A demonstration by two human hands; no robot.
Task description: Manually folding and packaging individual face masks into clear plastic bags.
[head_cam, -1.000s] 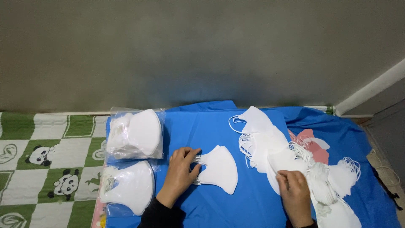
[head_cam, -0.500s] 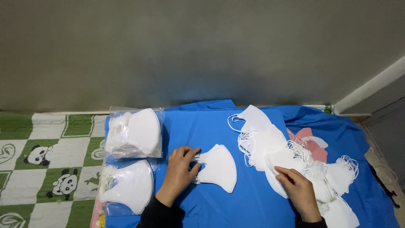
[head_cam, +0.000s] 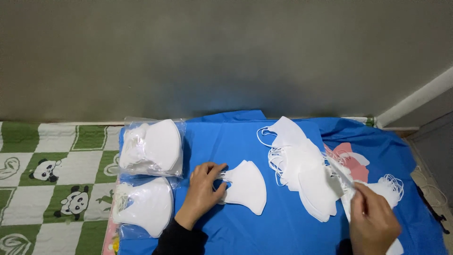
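The left hand (head_cam: 202, 191) lies flat, fingers spread, fingertips pressing the ear-loop edge of a small stack (head_cam: 245, 186) of white masks; it grasps nothing, only pins the stack to the blue cloth (head_cam: 222, 137), which appears to keep the stack squared. The right hand (head_cam: 373, 222) pinches 1 mask (head_cam: 340, 172) by its edge between thumb and fingers and holds it tilted, partly raised off the loose pile (head_cam: 302, 165).

Left to right:
1. A green-and-white panda quilt (head_cam: 52, 170) lies under the cloth's left edge.
2. 2 clear bags (head_cam: 151, 146) of masks sit 1 behind the other, just beside the left hand, apart from the loose masks.
3. The stack lies centre, near the pile but not touching it.
4. The pile fans out rightward, loops tangled.

Left forearm extends straight, wrist low. Right wrist is raised and bent, palm turned inward.
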